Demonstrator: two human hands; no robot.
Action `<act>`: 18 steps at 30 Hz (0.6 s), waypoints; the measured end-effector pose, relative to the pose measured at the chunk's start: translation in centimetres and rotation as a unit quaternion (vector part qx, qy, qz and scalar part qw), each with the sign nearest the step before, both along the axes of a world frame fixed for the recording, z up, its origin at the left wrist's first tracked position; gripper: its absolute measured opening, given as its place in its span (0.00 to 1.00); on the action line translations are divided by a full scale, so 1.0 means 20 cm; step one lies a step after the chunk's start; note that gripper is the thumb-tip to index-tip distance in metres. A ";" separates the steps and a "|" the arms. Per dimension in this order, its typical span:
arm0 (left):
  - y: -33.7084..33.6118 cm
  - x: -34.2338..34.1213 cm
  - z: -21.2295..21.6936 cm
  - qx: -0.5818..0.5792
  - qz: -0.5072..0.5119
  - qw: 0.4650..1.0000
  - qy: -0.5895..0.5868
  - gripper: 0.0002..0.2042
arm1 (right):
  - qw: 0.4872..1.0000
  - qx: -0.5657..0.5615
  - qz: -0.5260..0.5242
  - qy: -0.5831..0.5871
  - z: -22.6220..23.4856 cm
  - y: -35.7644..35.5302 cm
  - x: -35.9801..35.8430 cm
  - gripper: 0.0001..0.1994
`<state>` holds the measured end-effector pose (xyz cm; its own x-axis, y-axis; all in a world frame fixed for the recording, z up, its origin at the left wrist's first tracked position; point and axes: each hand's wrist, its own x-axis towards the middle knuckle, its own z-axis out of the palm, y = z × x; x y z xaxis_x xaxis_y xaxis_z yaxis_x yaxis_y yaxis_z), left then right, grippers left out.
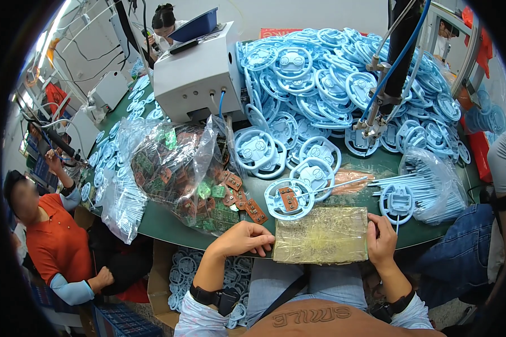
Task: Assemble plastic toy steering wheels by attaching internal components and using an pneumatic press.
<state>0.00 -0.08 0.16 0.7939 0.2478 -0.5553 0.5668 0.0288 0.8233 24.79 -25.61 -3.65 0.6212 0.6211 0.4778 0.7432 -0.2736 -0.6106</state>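
Note:
On the table edge in front of me lies a flat rectangular board wrapped in yellowish, scuffed tape. My left hand is at its left edge, fingers curled and fingertips against the side. The right edge is gripped by my right hand, thumb along the side. Just beyond the board, a light blue plastic wheel-shaped part holds a brown circuit board; a thin blue stick projects to its right. Beside my right hand sits another blue wheel part with a stick pointing toward me.
A large heap of blue wheel parts fills the back. At left are a bag of circuit boards and a grey machine. Bagged blue sticks lie at right, near a metal stand. People sit on both sides.

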 end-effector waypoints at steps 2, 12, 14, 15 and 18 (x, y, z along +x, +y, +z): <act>0.00 0.00 0.00 -0.003 0.003 1.000 -0.001 0.14 | 1.000 -0.001 -0.001 0.000 0.00 0.00 0.00 0.08; -0.01 0.00 0.00 0.000 0.007 1.000 0.002 0.14 | 1.000 0.000 -0.002 0.003 0.00 0.00 0.00 0.08; -0.01 0.00 0.00 0.000 0.008 1.000 0.003 0.14 | 1.000 0.001 -0.002 0.005 0.00 0.00 0.00 0.08; -0.01 0.00 0.00 0.001 0.008 1.000 0.002 0.14 | 1.000 0.002 -0.002 0.001 0.00 0.00 0.00 0.08; -0.01 0.00 0.00 0.002 0.008 1.000 0.001 0.14 | 1.000 0.004 0.000 -0.004 0.00 0.00 0.00 0.08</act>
